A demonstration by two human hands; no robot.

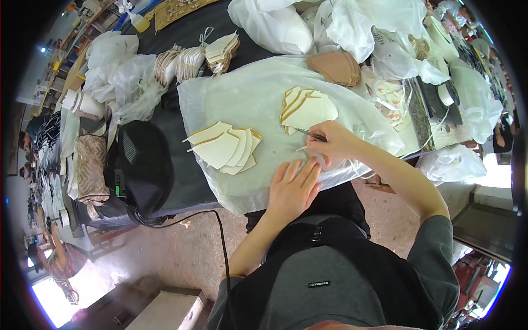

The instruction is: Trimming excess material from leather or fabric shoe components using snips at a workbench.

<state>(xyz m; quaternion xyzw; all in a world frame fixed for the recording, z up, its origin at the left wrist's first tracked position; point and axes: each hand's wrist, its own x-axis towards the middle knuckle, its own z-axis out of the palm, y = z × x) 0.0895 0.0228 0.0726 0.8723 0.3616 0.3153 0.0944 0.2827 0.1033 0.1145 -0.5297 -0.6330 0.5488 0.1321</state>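
Observation:
My right hand (333, 140) is closed round a slim dark pointed tool (311, 134), its tip aimed left; I cannot tell its exact kind. Just below, my left hand (294, 187) lies with fingers stretched out at the near edge of a white plastic sheet (264, 104). Its fingertips meet a small pale piece by the right hand, mostly hidden by the fingers. Beyond the tool lies a fanned stack of cream cut pieces (313, 111) with brownish edges. Another fanned pile of cream pieces (225, 147) rests to the left on the sheet.
Brown cut pieces (335, 68) lie at the sheet's far edge. Tied bundles of pieces (192, 60) sit at the back left. White plastic bags (330, 27) crowd the back. A black mesh-sided bag (144, 165) and a patterned pouch (92, 168) stand left; a black cable (223, 242) hangs down.

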